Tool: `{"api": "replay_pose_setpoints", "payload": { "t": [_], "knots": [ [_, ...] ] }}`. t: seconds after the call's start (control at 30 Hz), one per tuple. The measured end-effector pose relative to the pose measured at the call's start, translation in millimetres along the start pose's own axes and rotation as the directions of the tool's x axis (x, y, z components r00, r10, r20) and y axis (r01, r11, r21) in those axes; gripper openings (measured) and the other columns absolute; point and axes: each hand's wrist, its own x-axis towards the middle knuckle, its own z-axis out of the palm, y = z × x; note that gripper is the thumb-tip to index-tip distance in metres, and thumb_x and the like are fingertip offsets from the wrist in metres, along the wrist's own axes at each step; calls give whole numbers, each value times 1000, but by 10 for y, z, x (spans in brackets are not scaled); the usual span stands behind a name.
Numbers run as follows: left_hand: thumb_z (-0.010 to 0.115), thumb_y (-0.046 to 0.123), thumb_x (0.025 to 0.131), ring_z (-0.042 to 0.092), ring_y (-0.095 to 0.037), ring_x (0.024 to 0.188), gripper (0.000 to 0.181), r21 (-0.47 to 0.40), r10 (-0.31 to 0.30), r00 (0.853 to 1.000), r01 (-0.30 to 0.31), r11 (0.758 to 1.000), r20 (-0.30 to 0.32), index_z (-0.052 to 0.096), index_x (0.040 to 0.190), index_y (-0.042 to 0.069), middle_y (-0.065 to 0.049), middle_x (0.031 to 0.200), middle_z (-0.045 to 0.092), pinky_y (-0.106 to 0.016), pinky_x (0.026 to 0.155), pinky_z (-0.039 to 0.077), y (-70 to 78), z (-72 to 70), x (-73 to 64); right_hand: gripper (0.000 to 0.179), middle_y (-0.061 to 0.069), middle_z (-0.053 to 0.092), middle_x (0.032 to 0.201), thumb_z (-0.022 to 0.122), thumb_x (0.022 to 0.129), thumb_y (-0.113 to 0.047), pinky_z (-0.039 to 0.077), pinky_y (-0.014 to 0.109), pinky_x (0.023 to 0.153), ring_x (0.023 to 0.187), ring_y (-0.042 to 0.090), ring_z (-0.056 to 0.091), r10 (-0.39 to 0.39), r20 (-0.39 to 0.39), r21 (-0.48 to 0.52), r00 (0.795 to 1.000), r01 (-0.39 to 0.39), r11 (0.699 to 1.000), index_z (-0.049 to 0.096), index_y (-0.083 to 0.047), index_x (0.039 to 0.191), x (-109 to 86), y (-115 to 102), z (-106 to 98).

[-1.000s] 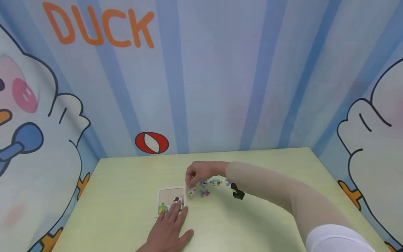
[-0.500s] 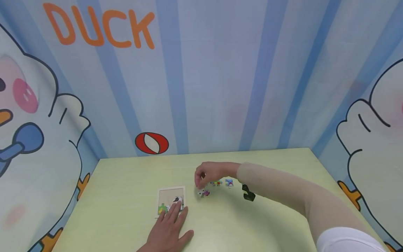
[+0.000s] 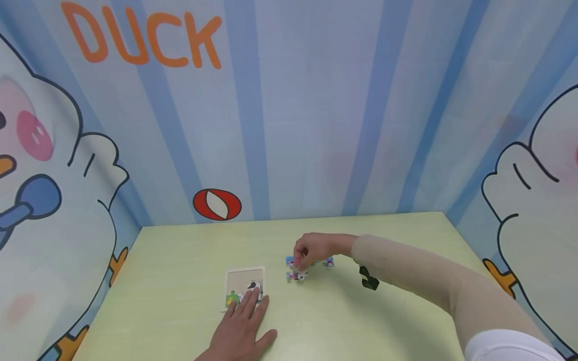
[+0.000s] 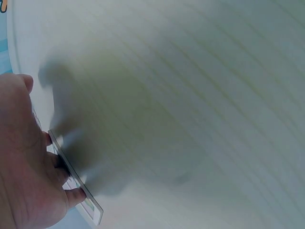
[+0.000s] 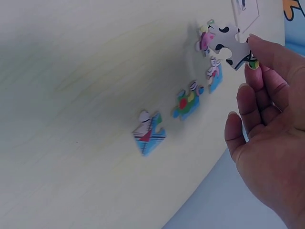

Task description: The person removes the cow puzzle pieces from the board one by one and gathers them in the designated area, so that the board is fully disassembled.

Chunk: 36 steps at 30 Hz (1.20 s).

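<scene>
My right hand [image 3: 311, 249] pinches a white jigsaw piece with black spots [image 5: 228, 43] between thumb and fingertips. In the right wrist view it hangs above the table beside the loose pieces, overlapping a pink one [image 5: 205, 40]. My left hand [image 3: 241, 326] lies with fingers extended over the lower part of a square puzzle frame [image 3: 264, 273]. A green-and-yellow piece [image 3: 233, 298] and a black-and-white piece [image 3: 254, 285] show inside the frame, partly covered by the fingers. In the left wrist view, the fingertips reach over the edge of the frame [image 4: 71, 169].
Other loose jigsaw pieces lie right of the frame: a blue-and-white one with red [image 5: 149, 133], a green one with a red spot [image 5: 187, 102] and a small blue-edged one [image 5: 214, 74]. A striped backdrop [image 3: 311, 110] stands behind the pale table [image 3: 180, 260].
My right hand has moved to the right with the spotted jigsaw piece, from beside the frame to over the loose pieces. My left hand and the frame have stayed put.
</scene>
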Motion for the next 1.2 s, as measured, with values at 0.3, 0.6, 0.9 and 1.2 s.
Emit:
{"api": "replay_pose_setpoints", "payload": {
  "t": [0.3,0.6,0.9,1.2],
  "knots": [
    [56,61,103,40,-36,155,77,8,-1,1000,1,1000,-16,51,158,7,-19,168,40,-62,120,36,-15,36,7,8,-5,65,92,76,97,-5,47,24,73,79,8,54,52,-23,-1,998,-52,999,76,-10,91,-42,125,69],
    [54,61,104,41,-36,154,76,42,19,998,-16,999,-58,51,158,7,-18,167,42,-62,120,37,-71,129,18,11,-6,66,90,79,95,-5,47,25,76,81,7,55,90,-70,-11,994,-91,996,75,-13,89,-20,226,123],
    [54,62,104,39,-36,156,78,28,0,1000,0,1000,-13,50,159,8,-18,169,40,-62,121,35,-46,88,22,12,-7,63,87,81,95,-7,46,24,75,80,7,53,73,-143,-40,987,-80,996,75,-16,89,5,303,208],
    [53,64,104,41,-36,154,78,38,10,1000,-9,999,-24,51,158,7,-18,168,42,-62,120,37,-51,95,18,7,-8,61,87,82,95,-8,46,23,77,81,5,51,-20,-171,-105,985,2,994,77,-12,92,10,361,264]
  ]
}}
